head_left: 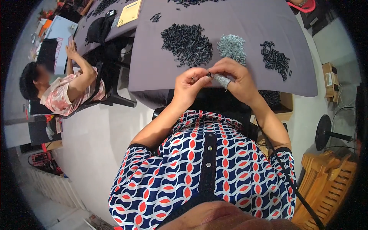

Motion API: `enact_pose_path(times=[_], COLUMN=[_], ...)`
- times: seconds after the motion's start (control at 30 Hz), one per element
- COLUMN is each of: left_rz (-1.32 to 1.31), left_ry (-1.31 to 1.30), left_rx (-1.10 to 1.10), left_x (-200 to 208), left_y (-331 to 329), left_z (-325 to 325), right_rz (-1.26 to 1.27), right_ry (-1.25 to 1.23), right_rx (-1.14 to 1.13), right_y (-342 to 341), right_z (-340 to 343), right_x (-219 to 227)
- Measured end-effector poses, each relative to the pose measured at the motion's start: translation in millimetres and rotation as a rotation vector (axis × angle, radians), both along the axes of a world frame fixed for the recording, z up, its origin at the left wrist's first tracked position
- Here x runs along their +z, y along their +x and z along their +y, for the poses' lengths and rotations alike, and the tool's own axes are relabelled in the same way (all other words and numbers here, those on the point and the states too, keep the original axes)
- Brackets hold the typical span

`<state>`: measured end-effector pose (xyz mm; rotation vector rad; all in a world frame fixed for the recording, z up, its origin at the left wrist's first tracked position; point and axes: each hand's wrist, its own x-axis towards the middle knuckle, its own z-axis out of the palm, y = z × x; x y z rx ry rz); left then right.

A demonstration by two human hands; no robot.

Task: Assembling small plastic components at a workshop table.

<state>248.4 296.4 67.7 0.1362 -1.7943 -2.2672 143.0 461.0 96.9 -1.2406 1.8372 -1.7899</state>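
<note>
Over the near edge of the table, my left hand and my right hand meet fingertip to fingertip. Pinched between the left thumb and fingers is a small black tube-like piece, its far end partly hidden. The right fingertips press close to it. A grey, speckled bunch of what look like small silver pieces sits within the curled right hand. Just beyond the hands lie a heap of short black pieces, a heap of small silver pieces, and another black heap farther right.
A grey cloth covers the table. A yellow booklet lies at the far left. Another person sits on a dark chair to the left. Below the table's edge stands an open cardboard box. Wooden furniture and a black fan are right.
</note>
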Motion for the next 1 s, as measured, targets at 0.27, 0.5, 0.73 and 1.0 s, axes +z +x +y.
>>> enact_pose_path(times=[0.27, 0.5, 0.73, 1.0], left_rz=[-0.082, 0.156, 0.114, -0.314], left_ry=[-0.082, -1.184, -1.234, -0.242], left_rx=[0.009, -0.096, -0.164, -0.081], left_x=[-2, 30, 26, -21], left_y=[-1, -19, -27, -17], left_z=[-3, -17, -21, -25], right_rz=[-0.459, -1.082, -1.111, -0.723], right_ry=[0.067, -0.114, -0.125, 0.119], right_rx=[0.080, 0.120, 0.100, 0.033], right_y=[7, -2, -3, -15], right_z=[-5, -11, -7, 2], right_x=[-16, -61, -65, -56])
